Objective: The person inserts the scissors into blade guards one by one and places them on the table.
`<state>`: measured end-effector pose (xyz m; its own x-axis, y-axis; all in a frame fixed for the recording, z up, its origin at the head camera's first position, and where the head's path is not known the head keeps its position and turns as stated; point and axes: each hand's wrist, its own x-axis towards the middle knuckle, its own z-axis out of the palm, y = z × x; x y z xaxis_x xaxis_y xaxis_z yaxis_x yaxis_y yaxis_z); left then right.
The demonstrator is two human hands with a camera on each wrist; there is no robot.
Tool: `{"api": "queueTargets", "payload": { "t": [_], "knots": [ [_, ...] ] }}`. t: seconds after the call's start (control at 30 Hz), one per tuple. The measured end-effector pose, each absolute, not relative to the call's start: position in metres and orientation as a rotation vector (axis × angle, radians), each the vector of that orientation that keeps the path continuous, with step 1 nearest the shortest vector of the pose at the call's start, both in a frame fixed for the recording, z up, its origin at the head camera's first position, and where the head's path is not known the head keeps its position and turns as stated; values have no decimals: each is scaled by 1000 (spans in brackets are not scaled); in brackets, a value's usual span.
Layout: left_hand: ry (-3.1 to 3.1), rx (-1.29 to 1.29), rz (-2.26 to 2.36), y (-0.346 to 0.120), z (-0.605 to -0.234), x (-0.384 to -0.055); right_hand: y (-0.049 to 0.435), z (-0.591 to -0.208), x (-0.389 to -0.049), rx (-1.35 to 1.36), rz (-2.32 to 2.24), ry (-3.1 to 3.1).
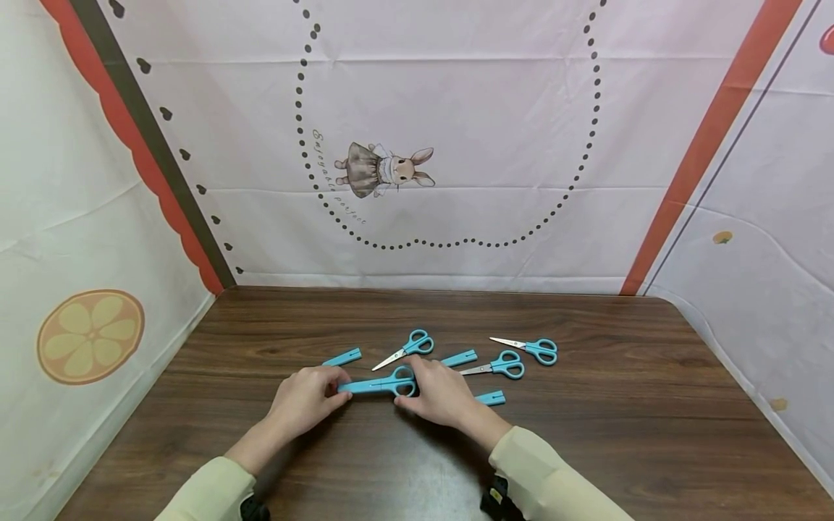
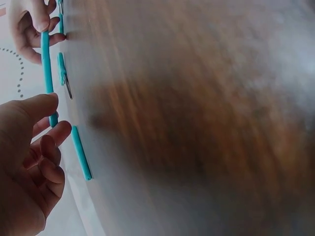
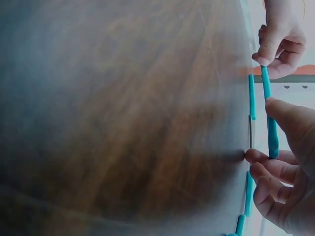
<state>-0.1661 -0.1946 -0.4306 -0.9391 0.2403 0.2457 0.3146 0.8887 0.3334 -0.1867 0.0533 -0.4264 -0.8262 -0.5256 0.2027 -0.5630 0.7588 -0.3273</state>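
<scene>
1. The brown table [image 1: 651,376] spreads beneath and all around the covered scissors [image 1: 373,386], the landmark for every place below. They are lifted clear of its surface, as both wrist views show, with a hand at each end.
2. The right hand [image 1: 441,391] is at the right end of the covered scissors, thumb and fingers gripping the handle loops.
3. The left hand [image 1: 305,399] is at their left end, thumb and fingertips pinching the tip of the blue cover. Neither hand is nearer: both touch.
4. The relation that matters, I judge, is that the long axis of the covered scissors runs left to right, almost straight from one hand to the other. A pull or push between the hands would therefore act along the blades. No bare metal shows on them.
5. Three bare-bladed pairs lie around the covered scissors: one pair [image 1: 405,349] just beyond, points angled leftward and nearer the person; a second pair [image 1: 497,366] to the right, past the right hand; a third pair [image 1: 531,348] farther right and beyond.
6. Smallest are three loose covers: one cover [image 1: 344,357] just beyond the left end, another cover [image 1: 461,357] beyond and right, the last cover [image 1: 491,398] right and slightly nearer the person.
</scene>
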Motion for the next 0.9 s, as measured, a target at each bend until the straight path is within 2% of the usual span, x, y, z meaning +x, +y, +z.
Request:
{"api": "queueTargets", "payload": {
  "t": [0.9],
  "knots": [
    [-2975,-383,-519,-199,-430,-166,45,-429,-186,878,449,-2856]
  ]
}}
